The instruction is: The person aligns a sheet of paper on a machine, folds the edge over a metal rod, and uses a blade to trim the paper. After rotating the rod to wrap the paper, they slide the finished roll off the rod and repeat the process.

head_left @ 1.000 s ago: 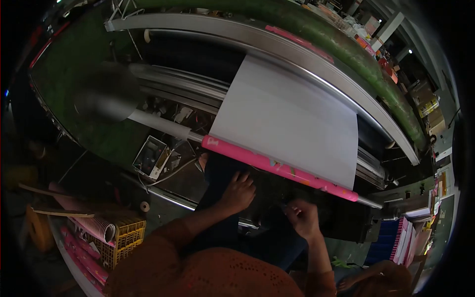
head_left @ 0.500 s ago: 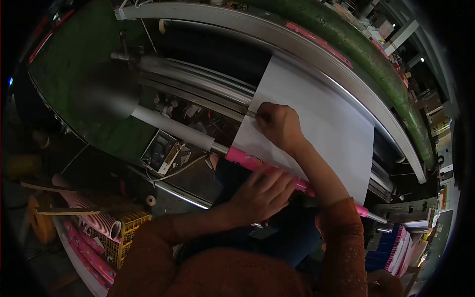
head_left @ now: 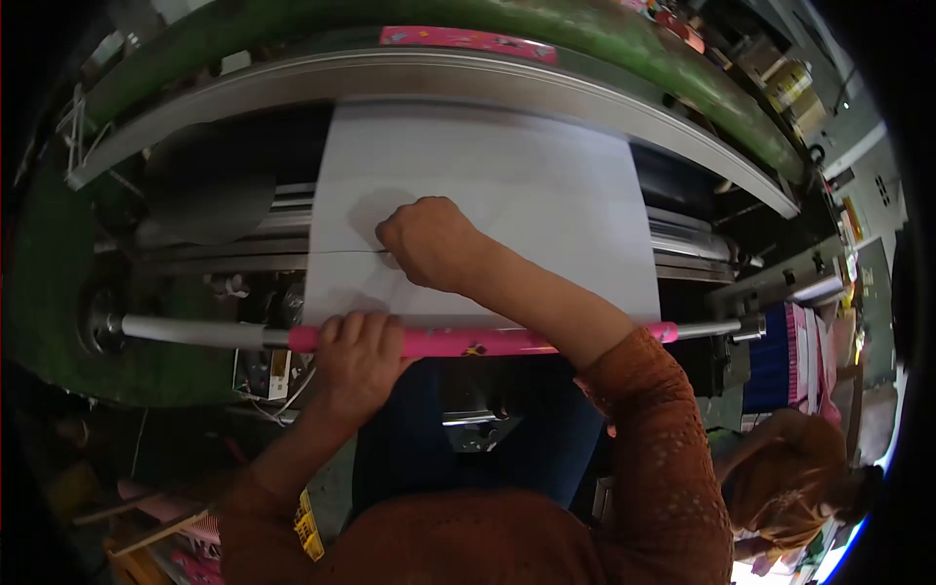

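Observation:
A white paper sheet spans the machine and runs down to a narrow pink printed roll on a metal shaft. My right hand is closed in a fist on the left part of the sheet. A thin slit runs from the sheet's left edge to this fist. A thin metal blade showed at the fist earlier; now the fingers hide it. My left hand lies over the left end of the pink roll, its fingers curled over the top.
A metal crossbar and a large green roller stand beyond the sheet. A white tube sits on the shaft at left. Below it is a small box. Another person is at lower right.
The view has turned and now faces the sheet squarely. My left hand has come down onto the roll's left end. My right fist has moved inward from the sheet's edge, with a slit behind it.

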